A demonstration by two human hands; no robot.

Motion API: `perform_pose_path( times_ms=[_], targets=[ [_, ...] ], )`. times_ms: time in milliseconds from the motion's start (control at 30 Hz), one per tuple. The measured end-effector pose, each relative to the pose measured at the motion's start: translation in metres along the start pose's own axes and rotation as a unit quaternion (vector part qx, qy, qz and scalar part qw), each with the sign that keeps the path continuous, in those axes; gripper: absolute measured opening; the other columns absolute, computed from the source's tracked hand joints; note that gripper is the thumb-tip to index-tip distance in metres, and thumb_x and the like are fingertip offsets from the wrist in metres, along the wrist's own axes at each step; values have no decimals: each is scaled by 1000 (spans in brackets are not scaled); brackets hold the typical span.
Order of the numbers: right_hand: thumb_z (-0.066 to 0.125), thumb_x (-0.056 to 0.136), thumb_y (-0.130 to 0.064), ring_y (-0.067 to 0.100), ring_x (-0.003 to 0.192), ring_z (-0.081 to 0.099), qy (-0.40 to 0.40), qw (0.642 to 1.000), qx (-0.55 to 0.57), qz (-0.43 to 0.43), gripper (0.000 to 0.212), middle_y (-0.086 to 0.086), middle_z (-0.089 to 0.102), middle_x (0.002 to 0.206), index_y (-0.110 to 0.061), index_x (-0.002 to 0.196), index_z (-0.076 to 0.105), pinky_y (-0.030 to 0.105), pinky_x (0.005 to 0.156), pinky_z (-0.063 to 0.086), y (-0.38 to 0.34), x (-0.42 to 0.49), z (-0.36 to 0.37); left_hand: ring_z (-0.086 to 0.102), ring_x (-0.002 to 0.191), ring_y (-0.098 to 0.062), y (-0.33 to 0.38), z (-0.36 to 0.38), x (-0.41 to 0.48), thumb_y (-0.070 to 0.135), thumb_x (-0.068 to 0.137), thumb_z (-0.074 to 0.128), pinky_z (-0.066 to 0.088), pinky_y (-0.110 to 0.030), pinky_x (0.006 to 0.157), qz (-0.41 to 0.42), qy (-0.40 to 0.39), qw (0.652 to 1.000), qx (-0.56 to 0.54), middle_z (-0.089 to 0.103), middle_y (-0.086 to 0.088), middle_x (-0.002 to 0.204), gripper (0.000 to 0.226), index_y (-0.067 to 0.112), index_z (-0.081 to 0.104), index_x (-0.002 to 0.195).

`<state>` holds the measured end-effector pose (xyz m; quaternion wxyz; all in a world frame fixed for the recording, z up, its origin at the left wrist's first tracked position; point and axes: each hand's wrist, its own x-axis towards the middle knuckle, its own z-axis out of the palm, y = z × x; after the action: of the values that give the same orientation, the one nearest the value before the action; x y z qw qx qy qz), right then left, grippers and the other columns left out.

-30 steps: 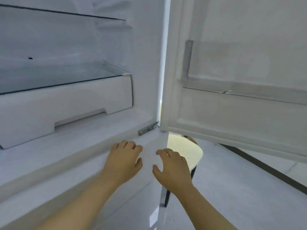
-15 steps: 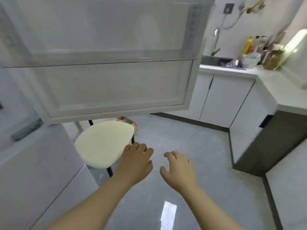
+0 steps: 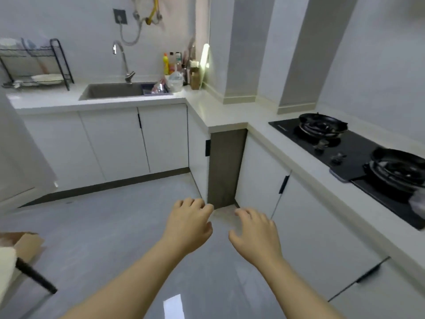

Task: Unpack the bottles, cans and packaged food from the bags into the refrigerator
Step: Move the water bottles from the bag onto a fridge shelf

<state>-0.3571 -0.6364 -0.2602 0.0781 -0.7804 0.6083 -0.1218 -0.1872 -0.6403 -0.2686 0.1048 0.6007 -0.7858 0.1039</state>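
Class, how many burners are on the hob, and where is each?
2. One burner at the hob's far end; the other at its near end, by the right edge. The hob's near corner is out of view.

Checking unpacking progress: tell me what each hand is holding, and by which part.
Nothing is held. The left hand and right hand hover over the floor, fingers loosely curled, both empty.

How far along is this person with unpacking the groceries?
Done: nothing I can confirm; no stored food is in view. In hand: nothing; the left hand and right hand hang empty above the floor. Left: seemingly all the unpacking; a brown bag sits at the lower left edge.
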Motion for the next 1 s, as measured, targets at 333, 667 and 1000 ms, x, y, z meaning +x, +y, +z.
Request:
perform_pose_path(
  times_ms=[333,667,1000],
  targets=[
    [41,91,-43,14,130,33,110,973,-49,196,50,-8,36,144,-29,138,35,30,103,25,131,23,-72,65,78,-22,109,9,160,33,53,82,53,-49,77,201,133,969,-53,67,2,85,37,21,68,85],
    [44,89,-47,16,139,19,198,900,-96,376,52,-6,23,152,-32,139,34,33,111,15,230,27,-132,66,96,-23,234,16,280,38,48,84,46,-60,85,350,217,904,-118,67,0,100,53,20,68,95],
    [46,88,-47,17,136,25,249,823,-134,492,51,-6,29,149,-33,137,39,32,108,19,341,-44,-189,63,101,-28,405,10,319,32,56,79,43,-62,89,475,248,820,-202,66,-3,103,45,17,66,96]
  ],
)
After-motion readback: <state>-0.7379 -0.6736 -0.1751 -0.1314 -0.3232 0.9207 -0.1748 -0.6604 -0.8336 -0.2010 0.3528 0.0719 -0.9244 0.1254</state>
